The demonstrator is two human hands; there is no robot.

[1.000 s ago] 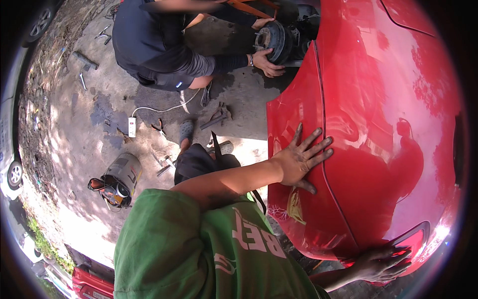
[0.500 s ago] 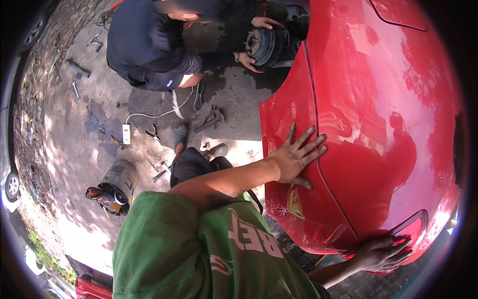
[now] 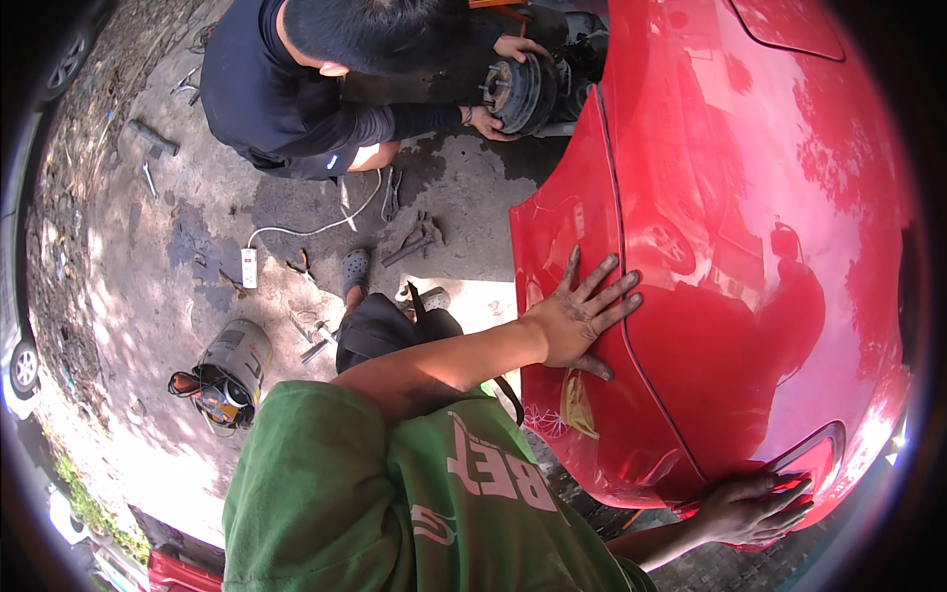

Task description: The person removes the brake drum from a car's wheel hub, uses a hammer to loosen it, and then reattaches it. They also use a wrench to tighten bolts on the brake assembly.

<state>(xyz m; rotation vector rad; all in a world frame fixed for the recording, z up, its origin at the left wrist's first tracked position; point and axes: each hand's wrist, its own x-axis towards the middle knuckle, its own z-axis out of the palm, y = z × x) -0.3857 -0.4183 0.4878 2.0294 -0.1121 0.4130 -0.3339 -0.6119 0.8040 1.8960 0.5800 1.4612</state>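
My left hand [image 3: 582,316] lies flat on the glossy red car body [image 3: 671,395], fingers spread across the dark seam between two panels. My right hand [image 3: 755,508] rests at the lower corner of the car, beside the red tail light [image 3: 815,472], with its fingers stretched out. Neither hand holds anything. Above, a person in dark clothes [image 3: 266,89] crouches at the wheel opening. That person's two hands are on a round metal brake drum [image 3: 518,94], one at its top and one at its lower edge.
A grey bucket [image 3: 237,355] of tools stands on the concrete to the left. A white power strip [image 3: 249,268] with its cord, pliers [image 3: 301,264], a wrench [image 3: 150,181] and a dark metal bar [image 3: 407,249] lie about. A yellowish patch [image 3: 579,403] is on the car below my left hand.
The crouching person's head has come further into view, and their lower hand has closed in around the drum. My hands stay in place on the car.
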